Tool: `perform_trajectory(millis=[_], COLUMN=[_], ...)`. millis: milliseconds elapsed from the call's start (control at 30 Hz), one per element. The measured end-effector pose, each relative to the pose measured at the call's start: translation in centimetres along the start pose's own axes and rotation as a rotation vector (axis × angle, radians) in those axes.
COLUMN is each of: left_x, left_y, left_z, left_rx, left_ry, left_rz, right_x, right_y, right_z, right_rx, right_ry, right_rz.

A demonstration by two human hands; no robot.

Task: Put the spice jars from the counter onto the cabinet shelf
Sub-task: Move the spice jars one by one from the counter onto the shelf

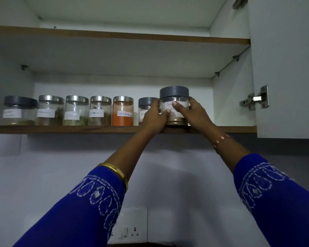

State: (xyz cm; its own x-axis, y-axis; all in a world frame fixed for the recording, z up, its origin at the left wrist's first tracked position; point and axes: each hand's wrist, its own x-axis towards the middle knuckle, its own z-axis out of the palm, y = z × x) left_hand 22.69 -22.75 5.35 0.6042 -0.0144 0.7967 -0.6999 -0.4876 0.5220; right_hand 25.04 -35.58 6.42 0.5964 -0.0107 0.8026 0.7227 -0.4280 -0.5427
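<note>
Both hands, left hand (154, 115) and right hand (194, 113), clasping grey-lidded jar (174, 104) at shelf (61, 129) front edge, open room rightward.

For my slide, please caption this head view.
Both hands, left hand and right hand, set a grey-lidded glass spice jar on the brown-edged cabinet shelf.

A white socket panel (130, 223) low on the wall (177, 184), a steel hinge (255, 98) on the open door (285, 68)

Orange-powder jar (123, 111), centre frame: handwritten label reads "Red chilli Powder". Grey-lidded jar (174, 106), centre right: label shows "Ga…", rest covered. Other labels illegible.
</note>
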Motion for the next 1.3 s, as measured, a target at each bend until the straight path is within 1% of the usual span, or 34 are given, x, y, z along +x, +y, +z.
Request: perform_trajectory(millis=[133, 200, 267, 400, 500, 600, 700, 833, 933, 1000, 1033, 1100, 1167, 1233, 1300], left_x=[1.6, 2.4, 3.2, 4.3, 5.3, 6.1, 5.9, 4.2, 2.3, 0.8, 0.1, -1.5, -3.5, -6.1, -9.4], left_y=[-0.8, -0.7, -0.4, -0.4, -0.9, -1.4, -1.5, -1.8, -1.8, -2.4, -2.9, -4.0, -4.9, -5.2, -5.6], left_z=[0.8, 1.2, 1.5, 2.2, 2.5, 2.7, 3.5, 4.5, 4.5, 4.5, 4.4, 4.1, 3.8, 3.5, 3.5], left_rx=[0.188, 0.332, 0.427, 0.564, 0.647, 0.684, 0.663, 0.685, 0.793, 0.871, 0.872, 0.791, 0.721, 0.657, 0.621], left_ry=[-0.088, -0.133, -0.185, -0.29, -0.356, -0.376, -0.311, -0.06, 0.069, 0.132, 0.163, 0.173, 0.156, 0.136, 0.095], left_rz=[-0.031, -0.047, -0.089, -0.16, -0.178, -0.204, -0.21, -0.177, -0.032, 0.11, 0.162, 0.236, 0.285, 0.256, 0.18], right_x=[1.7, 2.5, 3.1, 3.9, 4.3, 4.6, 4.2, 3.3, 2.2, 0.8, 0.0, -1.7, -3.5, -5.8, -8.6], right_y=[1.9, 2.5, 2.9, 3.0, 3.1, 3.0, 3.0, 3.3, 3.0, 3.0, 3.2, 3.9, 5.0, 6.2, 7.2], right_z=[0.0, 0.1, 0.4, 0.9, 1.3, 1.4, 1.2, 1.5, 1.6, 1.8, 1.9, 2.0, 2.3, 2.4, 2.7], right_rx=[-0.135, -0.257, -0.338, -0.533, -0.683, -0.706, -0.675, -0.599, -0.59, -0.679, -0.738, -0.806, -0.838, -0.816, -0.746], right_ry=[-0.059, -0.049, -0.045, -0.102, -0.134, -0.163, -0.134, 0.024, 0.124, 0.152, 0.174, 0.218, 0.191, 0.159, 0.185], right_rz=[0.05, 0.08, 0.12, 0.179, 0.197, 0.204, 0.192, 0.15, 0.095, -0.003, -0.065, -0.132, -0.168, -0.229, -0.29])
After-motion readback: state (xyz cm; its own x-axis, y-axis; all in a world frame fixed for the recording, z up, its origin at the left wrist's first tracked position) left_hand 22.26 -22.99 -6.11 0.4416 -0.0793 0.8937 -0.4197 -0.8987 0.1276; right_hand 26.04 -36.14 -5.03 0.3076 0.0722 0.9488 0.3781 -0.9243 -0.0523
